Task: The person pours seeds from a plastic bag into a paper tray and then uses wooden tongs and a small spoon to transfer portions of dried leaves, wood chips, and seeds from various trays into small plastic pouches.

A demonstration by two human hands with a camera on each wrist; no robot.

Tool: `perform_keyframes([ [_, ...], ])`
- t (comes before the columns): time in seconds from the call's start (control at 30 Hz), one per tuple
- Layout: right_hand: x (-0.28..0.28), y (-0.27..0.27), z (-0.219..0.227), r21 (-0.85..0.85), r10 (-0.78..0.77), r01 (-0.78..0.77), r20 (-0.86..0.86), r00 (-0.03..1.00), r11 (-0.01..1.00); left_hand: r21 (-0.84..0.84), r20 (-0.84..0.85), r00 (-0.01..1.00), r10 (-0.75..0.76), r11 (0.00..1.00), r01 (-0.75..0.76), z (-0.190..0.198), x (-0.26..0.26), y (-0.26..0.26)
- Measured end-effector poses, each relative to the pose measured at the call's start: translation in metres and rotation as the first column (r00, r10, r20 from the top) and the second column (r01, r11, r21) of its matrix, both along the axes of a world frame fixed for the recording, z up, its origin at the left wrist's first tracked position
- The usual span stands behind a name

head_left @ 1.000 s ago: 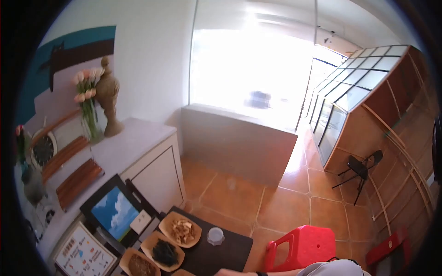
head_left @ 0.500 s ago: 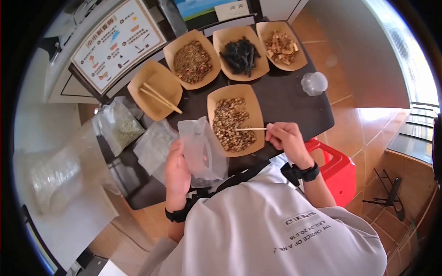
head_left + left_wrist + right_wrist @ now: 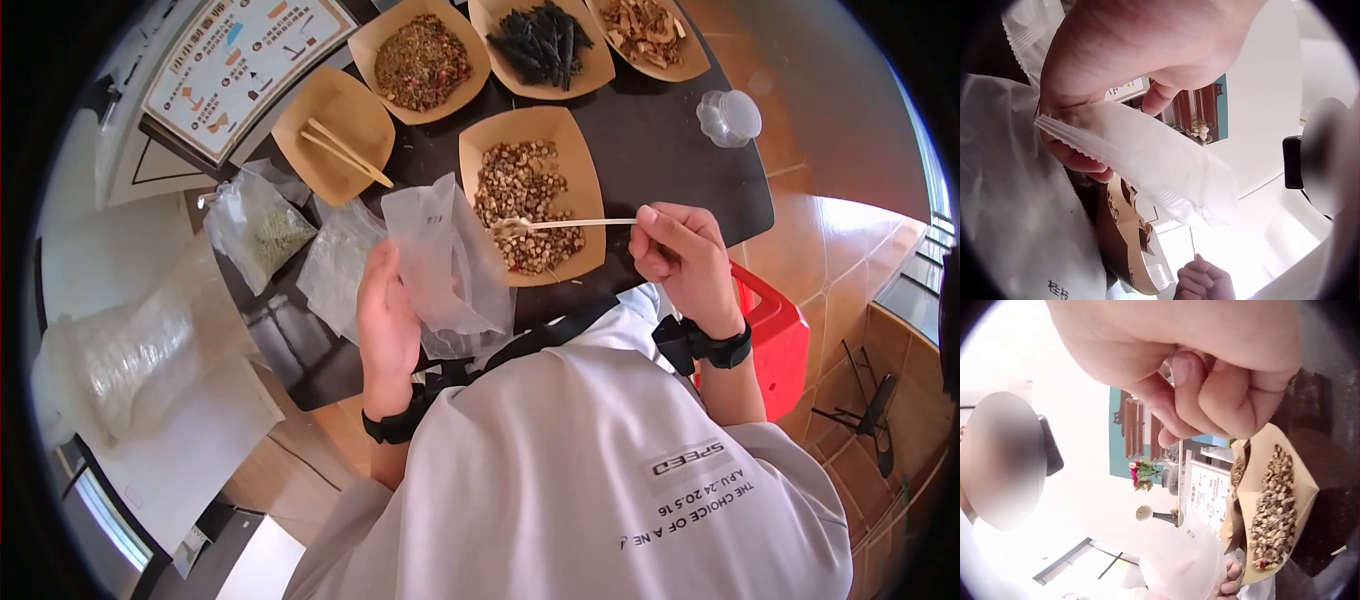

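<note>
My left hand (image 3: pixel 388 318) grips a translucent plastic bag (image 3: pixel 440 255) whose mouth faces the paper tray (image 3: pixel 592 200) in front of me. Brown and cream chopped bits (image 3: pixel 520 175) fill that tray. Between thumb and fingers, my right hand (image 3: pixel 685 262) pinches the end of a small long-handled spoon (image 3: pixel 585 223). A little heap of bits shows on the spoon's tip, over the tray's left side close to the bag. In the left wrist view the bag (image 3: pixel 1141 150) lies between the thumb and the curled fingers. The right wrist view shows the thin handle (image 3: pixel 1181 478) below the fingertips.
Behind stand paper trays with reddish-brown crumbs (image 3: pixel 422 62), dark strips (image 3: pixel 540 48) and pale chips (image 3: pixel 640 35). Another tray (image 3: pixel 300 150) holds wooden sticks (image 3: pixel 345 155). Filled bags (image 3: pixel 262 230) lie at left, a clear jar (image 3: pixel 728 118) at right, a red stool (image 3: pixel 780 345) beside me.
The head view has swung from the room down to the table. Since half a second ago, the spoon has come up from the bits and moved toward the bag, carrying some on its tip.
</note>
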State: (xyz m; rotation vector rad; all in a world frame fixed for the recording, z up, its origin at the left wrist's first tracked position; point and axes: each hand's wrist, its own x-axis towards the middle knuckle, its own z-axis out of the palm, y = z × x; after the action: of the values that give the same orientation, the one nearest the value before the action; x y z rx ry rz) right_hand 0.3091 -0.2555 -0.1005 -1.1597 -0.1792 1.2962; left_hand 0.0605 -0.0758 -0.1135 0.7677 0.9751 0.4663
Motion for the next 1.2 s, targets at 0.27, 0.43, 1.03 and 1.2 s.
perform_keyframes([
  [0.27,-0.006,0.008,0.051,0.021,0.098,-0.177,0.765,0.637,0.984,-0.145,0.279,0.955,-0.097,0.979,0.142,-0.003,-0.006,0.007],
  [0.43,0.013,0.016,-0.014,-0.172,0.148,-0.014,0.801,0.581,0.985,-0.146,0.142,0.990,0.020,0.989,0.001,0.003,0.001,0.007],
  [1.03,-0.007,0.004,-0.020,-0.227,0.172,-0.092,0.361,0.917,0.969,-0.126,0.164,0.982,-0.090,0.986,0.112,-0.001,-0.002,0.003],
  [1.2,-0.004,0.001,-0.029,-0.214,0.096,-0.053,0.195,0.976,0.975,-0.082,0.163,0.983,-0.087,0.991,0.102,0.002,-0.012,0.002],
])
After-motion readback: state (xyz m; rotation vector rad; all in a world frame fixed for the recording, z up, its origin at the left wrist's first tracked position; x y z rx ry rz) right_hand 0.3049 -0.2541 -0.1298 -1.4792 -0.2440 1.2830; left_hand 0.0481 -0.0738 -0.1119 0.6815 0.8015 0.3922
